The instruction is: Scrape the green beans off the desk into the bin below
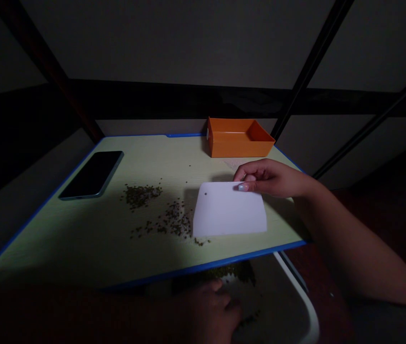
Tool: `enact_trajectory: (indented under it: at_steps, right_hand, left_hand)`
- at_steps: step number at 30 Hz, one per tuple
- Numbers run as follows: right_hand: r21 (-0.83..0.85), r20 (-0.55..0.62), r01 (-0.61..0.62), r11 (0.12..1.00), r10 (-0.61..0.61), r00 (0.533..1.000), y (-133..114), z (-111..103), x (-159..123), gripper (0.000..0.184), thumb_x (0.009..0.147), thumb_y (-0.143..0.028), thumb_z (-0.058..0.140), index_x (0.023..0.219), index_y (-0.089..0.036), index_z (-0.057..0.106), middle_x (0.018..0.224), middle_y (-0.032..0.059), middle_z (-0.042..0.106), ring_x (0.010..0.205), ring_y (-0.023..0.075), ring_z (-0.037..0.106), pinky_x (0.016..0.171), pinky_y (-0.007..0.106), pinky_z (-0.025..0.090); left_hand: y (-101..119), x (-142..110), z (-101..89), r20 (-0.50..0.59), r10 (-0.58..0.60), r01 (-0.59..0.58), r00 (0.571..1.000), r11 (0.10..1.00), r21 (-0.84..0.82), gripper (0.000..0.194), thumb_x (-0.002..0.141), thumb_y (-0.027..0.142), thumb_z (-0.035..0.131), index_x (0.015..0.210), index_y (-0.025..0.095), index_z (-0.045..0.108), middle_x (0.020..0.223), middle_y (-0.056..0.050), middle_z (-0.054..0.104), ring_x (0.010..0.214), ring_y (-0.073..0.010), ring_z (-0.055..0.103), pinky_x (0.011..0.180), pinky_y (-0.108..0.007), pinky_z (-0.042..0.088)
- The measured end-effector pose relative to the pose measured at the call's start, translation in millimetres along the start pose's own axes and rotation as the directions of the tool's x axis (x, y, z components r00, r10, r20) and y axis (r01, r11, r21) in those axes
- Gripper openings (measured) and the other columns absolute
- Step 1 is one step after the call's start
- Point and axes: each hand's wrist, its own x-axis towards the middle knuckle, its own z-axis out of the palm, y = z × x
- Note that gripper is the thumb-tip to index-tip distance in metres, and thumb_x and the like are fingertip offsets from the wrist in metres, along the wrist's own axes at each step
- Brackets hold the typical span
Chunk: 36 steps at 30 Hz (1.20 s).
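Observation:
My right hand (269, 179) holds a thin white dough scraper (229, 210), pinched at its top edge with the thumb in front and the fingers behind. A small dark spot, a hole or a speck, shows near its upper left corner. The scraper's left edge stands beside a scattered pile of tiny dark pieces (176, 219) on the table, too small to name. Further left lies a second, yellower pile (140, 196). My left hand (213, 308) is low in deep shadow over a white-rimmed tray (308, 306) containing similar greenish pieces (236, 272). Its fingers are dim and blurred.
The pale, blue-edged table (81, 239) carries a dark phone (93, 174) at its left side. An orange open box (240, 147) stands at the back right. The white-rimmed tray sits lower, partly under the table's front edge. Dark-framed panels (174, 43) rise behind.

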Motion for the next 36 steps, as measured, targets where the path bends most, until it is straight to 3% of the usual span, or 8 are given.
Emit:
enact_trajectory:
  at_steps: [4, 11, 15, 19, 27, 32, 36]
  right_hand:
    - [0.001, -0.010, 0.009, 1.000, -0.009, 1.000, -4.9, -2.6, -2.7, 0.030, 0.084, -0.042, 0.072, 0.089, -0.013, 0.063, 0.067, -0.0027, 0.059, 0.059, 0.0075, 0.049, 0.054, 0.021, 0.038]
    - [-0.064, 0.095, -0.060, 0.996, 0.066, 0.993, -5.3, -2.8, -2.1, 0.030, 0.086, -0.043, 0.068, 0.091, -0.014, 0.064, 0.063, -0.0049, 0.055, 0.056, 0.0063, 0.045, 0.053, 0.021, 0.035]
    - [-0.066, 0.047, -0.074, 0.995, 0.077, 0.996, -3.4, -3.5, -1.8, 0.030, 0.084, -0.042, 0.070, 0.090, -0.014, 0.064, 0.067, -0.0031, 0.057, 0.059, 0.0072, 0.047, 0.055, 0.022, 0.036]
    - [-0.074, 0.014, -0.089, 0.993, 0.091, 0.996, -2.2, -3.4, -0.4, 0.031, 0.083, -0.043, 0.071, 0.088, -0.013, 0.064, 0.068, -0.0027, 0.057, 0.061, 0.0075, 0.047, 0.056, 0.022, 0.037]
    - [-0.117, -0.013, -0.106, 0.988, 0.105, 0.994, -0.6, -4.4, -1.0, 0.034, 0.082, -0.046, 0.071, 0.085, -0.013, 0.063, 0.065, -0.0035, 0.052, 0.058, 0.0068, 0.044, 0.053, 0.021, 0.032]
    - [-0.151, -0.041, -0.145, 0.978, 0.141, 0.989, -1.7, -7.3, -2.1, 0.035, 0.081, -0.048, 0.072, 0.083, -0.014, 0.062, 0.063, -0.0037, 0.050, 0.056, 0.0067, 0.042, 0.052, 0.021, 0.030]
    - [-0.154, -0.053, -0.158, 0.975, 0.152, 0.987, -1.7, -8.7, -2.2, 0.035, 0.081, -0.048, 0.072, 0.083, -0.015, 0.062, 0.063, -0.0036, 0.049, 0.055, 0.0068, 0.041, 0.051, 0.022, 0.029]
  left_hand:
    - [1.6, 2.9, 1.8, 0.008, -0.021, 0.021, 1.000, 1.000, 0.019, 0.034, 0.082, 0.047, 0.072, 0.092, 0.014, 0.070, 0.084, -0.005, 0.075, 0.081, -0.0194, 0.072, 0.100, -0.032, 0.048]
    - [2.7, 3.7, -0.6, 0.010, -0.025, 0.024, 1.000, 1.000, 0.018, 0.038, 0.085, 0.053, 0.068, 0.093, 0.016, 0.071, 0.084, -0.003, 0.075, 0.080, -0.0181, 0.072, 0.100, -0.031, 0.049]
    - [5.6, 5.2, 2.2, 0.008, -0.063, 0.063, 0.998, 0.998, 0.022, 0.033, 0.081, 0.047, 0.073, 0.088, 0.015, 0.071, 0.079, -0.004, 0.074, 0.077, -0.0197, 0.073, 0.097, -0.031, 0.050]
    - [5.2, 4.5, 3.5, 0.009, -0.075, 0.075, 0.997, 0.997, 0.009, 0.040, 0.076, 0.050, 0.075, 0.094, 0.015, 0.071, 0.084, -0.005, 0.075, 0.082, -0.0209, 0.073, 0.096, -0.031, 0.050]
    - [4.4, 3.1, 1.3, 0.034, -0.062, 0.063, 0.997, 0.998, -0.027, 0.027, 0.089, 0.041, 0.063, 0.096, 0.017, 0.072, 0.084, -0.004, 0.075, 0.083, -0.0185, 0.072, 0.101, -0.031, 0.046]
    - [6.5, 4.1, -0.9, 0.035, -0.092, 0.093, 0.995, 0.995, -0.026, 0.042, 0.088, 0.056, 0.061, 0.094, 0.016, 0.072, 0.085, -0.006, 0.076, 0.085, -0.0205, 0.072, 0.099, -0.033, 0.047]
    - [7.6, 4.1, -2.2, 0.024, -0.091, 0.091, 0.996, 0.995, -0.026, 0.039, 0.090, 0.055, 0.061, 0.095, 0.017, 0.072, 0.088, -0.004, 0.076, 0.087, -0.0182, 0.072, 0.101, -0.031, 0.046]
